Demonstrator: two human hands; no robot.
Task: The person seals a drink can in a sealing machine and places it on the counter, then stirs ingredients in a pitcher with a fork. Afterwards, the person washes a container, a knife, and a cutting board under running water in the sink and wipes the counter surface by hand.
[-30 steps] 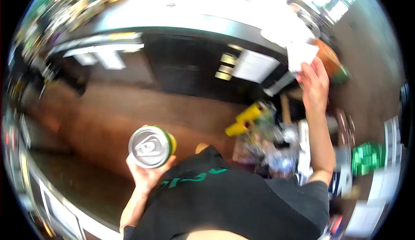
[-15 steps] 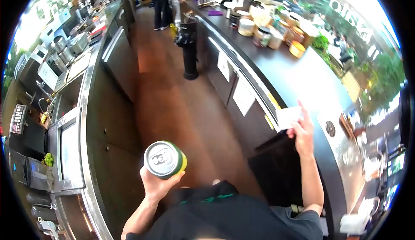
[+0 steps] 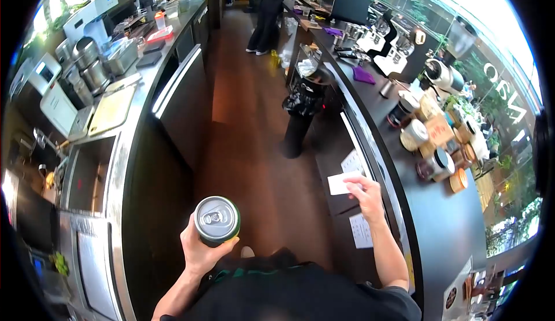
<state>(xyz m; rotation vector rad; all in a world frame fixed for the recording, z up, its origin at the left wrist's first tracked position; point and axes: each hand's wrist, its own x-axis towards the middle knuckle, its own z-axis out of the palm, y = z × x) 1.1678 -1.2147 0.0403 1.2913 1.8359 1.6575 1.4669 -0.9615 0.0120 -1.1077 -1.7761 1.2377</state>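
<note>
A green drink can (image 3: 217, 219) with a silver lid is upright in my left hand (image 3: 199, 246), whose fingers wrap around its side. The can's tab looks flat on the lid, and most of its side is hidden from above. My right hand (image 3: 366, 198) pinches a small white paper slip (image 3: 341, 183) between thumb and fingers. That hand hangs in front of the right counter's edge, above the floor. Whatever is printed on the slip is too faint to read.
Along the right, a dark counter (image 3: 430, 228) carries jars (image 3: 436, 163) and coffee equipment. A black trash bin (image 3: 298, 115) stands in the aisle against it. The left steel counter holds a sink (image 3: 88, 173) and a cutting board (image 3: 115, 107). Another person (image 3: 269, 11) stands at the far end.
The view has moved forward along the aisle and turned, so the bin and jars appear nearer. My right hand has come inward from over the counter with the slip; my left still holds the can.
</note>
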